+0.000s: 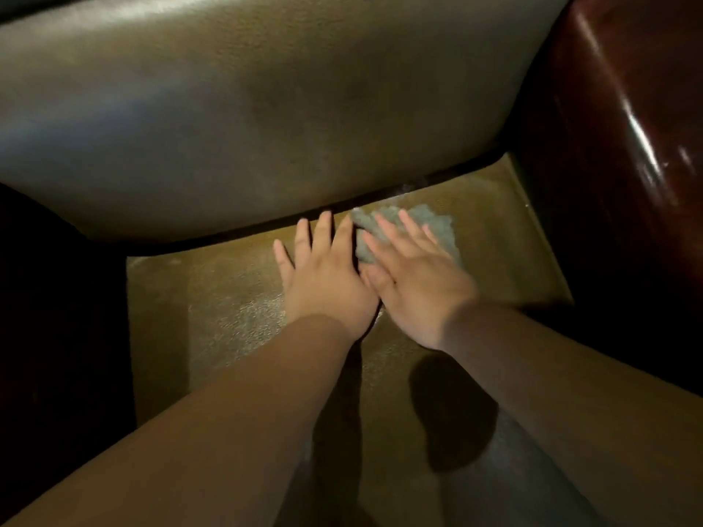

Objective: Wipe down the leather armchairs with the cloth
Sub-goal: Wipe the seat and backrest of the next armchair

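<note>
The leather armchair fills the view, with its olive-brown seat cushion [213,298] below and the wide back cushion [266,108] above. A grey cloth [430,222] lies on the seat close to the crease under the back cushion. My right hand [414,283] lies flat on the cloth with straight fingers, pressing it against the seat. My left hand [323,275] lies flat on the bare seat just left of the cloth, fingers straight and reaching the crease. The two hands touch side by side.
A glossy dark red-brown armrest [624,127] rises at the right of the seat. A dark armrest [57,317] stands at the left in deep shadow. A dark gap runs between seat and back cushion.
</note>
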### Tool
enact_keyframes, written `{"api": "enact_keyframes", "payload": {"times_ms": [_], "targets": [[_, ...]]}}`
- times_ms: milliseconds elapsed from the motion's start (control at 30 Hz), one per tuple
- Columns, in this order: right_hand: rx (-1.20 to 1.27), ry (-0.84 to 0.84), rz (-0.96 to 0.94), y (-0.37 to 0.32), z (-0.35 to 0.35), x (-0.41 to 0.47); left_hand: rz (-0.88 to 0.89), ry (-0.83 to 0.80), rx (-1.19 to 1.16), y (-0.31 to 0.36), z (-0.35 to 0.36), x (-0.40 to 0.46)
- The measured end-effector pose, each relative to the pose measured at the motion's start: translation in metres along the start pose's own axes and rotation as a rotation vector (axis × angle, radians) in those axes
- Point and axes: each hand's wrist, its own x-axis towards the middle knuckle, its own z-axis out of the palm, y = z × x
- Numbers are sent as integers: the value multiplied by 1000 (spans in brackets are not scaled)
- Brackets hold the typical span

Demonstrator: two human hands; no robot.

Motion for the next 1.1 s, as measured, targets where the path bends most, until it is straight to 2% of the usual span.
{"api": "enact_keyframes", "payload": {"times_ms": [67,100,167,233,300,367,433,467,500,567,633,667,800,867,900,933,1000,1067,1100], "targets": [[-24,10,-43,27,-7,3,4,54,9,1,8,2],[-49,81,35,47,-11,9,2,89,11,-1,11,1],[9,223,349,81,-21,19,7,147,13,-2,17,-2],[107,261,557,76,-21,32,10,187,14,-1,23,-3],[87,262,486,38,-11,40,12,209,19,0,27,-1],[89,202,244,10,-2,35,13,216,23,-2,30,-1],[87,119,106,21,-2,28,18,227,26,-2,32,-1],[57,121,99,40,-5,27,21,231,30,-2,32,0],[11,144,151,62,-10,27,23,232,34,-2,33,0],[3,193,385,96,-20,28,26,235,43,-3,34,1],[107,194,533,88,-21,34,29,248,48,-4,38,1],[134,199,514,67,-20,38,29,256,50,-4,40,1],[129,107,150,-7,-1,34,11,259,86,-6,48,3],[93,57,34,9,-2,33,7,278,73,-7,48,4],[53,102,16,28,-4,33,16,285,61,-7,47,3],[17,177,60,50,-7,34,26,287,59,-6,46,3],[45,287,285,85,-13,32,33,288,67,-7,46,3],[109,291,482,78,-10,34,33,295,69,-8,48,3],[104,294,495,59,-7,33,34,298,74,-8,49,4]]}}
